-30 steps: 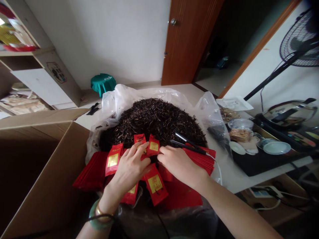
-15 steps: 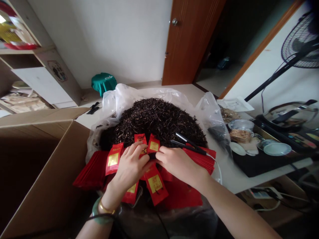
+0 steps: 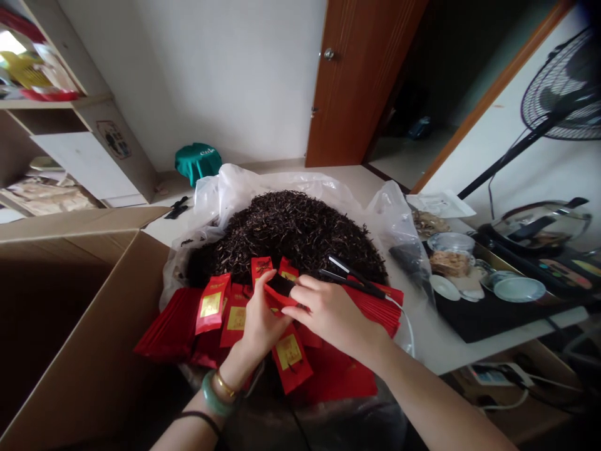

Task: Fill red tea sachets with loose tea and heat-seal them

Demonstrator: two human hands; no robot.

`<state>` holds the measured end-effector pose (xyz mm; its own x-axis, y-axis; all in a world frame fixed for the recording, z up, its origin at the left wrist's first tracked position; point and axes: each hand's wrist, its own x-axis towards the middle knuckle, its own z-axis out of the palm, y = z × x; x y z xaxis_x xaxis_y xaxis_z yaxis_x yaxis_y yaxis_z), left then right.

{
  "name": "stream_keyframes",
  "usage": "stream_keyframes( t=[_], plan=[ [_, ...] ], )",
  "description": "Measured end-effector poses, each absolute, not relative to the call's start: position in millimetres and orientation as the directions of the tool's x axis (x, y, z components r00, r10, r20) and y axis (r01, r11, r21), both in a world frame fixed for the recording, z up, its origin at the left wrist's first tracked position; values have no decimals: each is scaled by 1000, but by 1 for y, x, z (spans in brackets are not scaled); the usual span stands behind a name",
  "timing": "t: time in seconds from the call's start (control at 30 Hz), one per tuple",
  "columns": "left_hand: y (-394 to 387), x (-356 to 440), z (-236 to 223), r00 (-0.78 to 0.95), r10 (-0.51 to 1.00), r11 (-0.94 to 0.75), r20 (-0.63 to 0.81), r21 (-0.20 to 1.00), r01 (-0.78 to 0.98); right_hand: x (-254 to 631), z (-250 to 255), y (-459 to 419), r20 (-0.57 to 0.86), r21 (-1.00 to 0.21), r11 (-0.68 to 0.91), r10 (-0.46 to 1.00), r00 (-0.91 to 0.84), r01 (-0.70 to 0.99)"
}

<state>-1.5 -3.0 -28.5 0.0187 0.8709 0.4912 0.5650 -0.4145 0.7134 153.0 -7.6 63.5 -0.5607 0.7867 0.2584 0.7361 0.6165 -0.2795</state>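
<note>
A heap of dark loose tea [image 3: 295, 228] lies in a clear plastic bag [image 3: 225, 185]. Several small red packets with gold labels [image 3: 211, 304] stand along its near edge. My left hand [image 3: 260, 322] and my right hand [image 3: 331, 313] both pinch one red packet [image 3: 280, 289] between them, its mouth pulled open and dark inside. Stacks of flat red packets [image 3: 164, 322] lie left and right of my hands. A black clamp-like tool [image 3: 352, 279] with a white cord rests on the right stack.
A large open cardboard box [image 3: 70, 326] stands at the left. On the right, a black tray [image 3: 493, 307] carries bowls, small dishes and a glass lid. A standing fan [image 3: 561, 94] is at the far right, a brown door [image 3: 357, 75] behind, and shelves at the upper left.
The packet between my hands has been lifted and its mouth pulled open. My left hand turned, thumb now on the packet's rim. Another gold-labelled packet now shows left of that hand.
</note>
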Motion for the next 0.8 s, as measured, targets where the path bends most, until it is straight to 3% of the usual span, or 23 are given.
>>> stream_keyframes(
  t=[0.1,0.3,0.47,0.57,0.7,0.8],
  plan=[
    [-3,-3,-29,17,889,-395,458,746,536,154,66,-9,284,-346,618,786,-549,706],
    [-3,-2,-30,-20,840,-452,543,719,528,159,72,-6,456,-584,593,805,-380,555],
    [-4,0,-28,1,845,-452,534,715,533,156,66,0,365,-756,500,858,-361,423],
    [-4,0,-27,13,874,-410,486,722,557,155,62,3,435,-730,525,850,-296,437],
    [-4,1,-27,24,916,-338,402,736,587,156,62,2,621,-604,629,756,-205,489],
    [-4,2,-26,25,928,-304,371,719,624,155,61,1,660,-564,654,724,-200,505]
  ],
)
